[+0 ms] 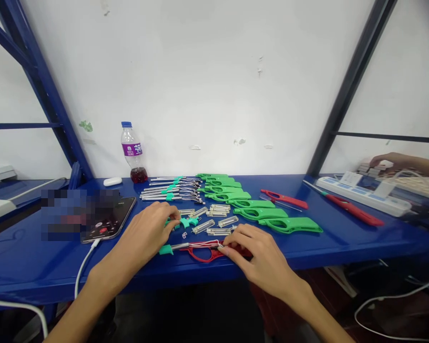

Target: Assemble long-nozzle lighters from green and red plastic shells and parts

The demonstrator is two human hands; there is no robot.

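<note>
In front of me lies a red lighter shell (204, 257) with a loop handle. A metal tube with a teal end piece (166, 249) and white wires (203, 244) runs along it. My right hand (259, 247) rests over the shell's right part, thumb and index finger pinching the white wire. My left hand (150, 226) is bent over small teal plastic pieces (189, 222), its thumb and fingers closed around one of them; the fingertips partly hide it. Clear fuel tanks (203, 226) lie between and beyond my hands. A tiny pale part (184, 235) sits near the left fingertips.
Behind are metal lighter tubes (160, 193) with wires and several green lighter shells (291, 225). Red lighters (353, 208) lie at the right, near a white power strip (364, 195). A phone (110, 221), a bottle (131, 155) and a white case (112, 181) stand left. Another person's hand (393, 159) is far right.
</note>
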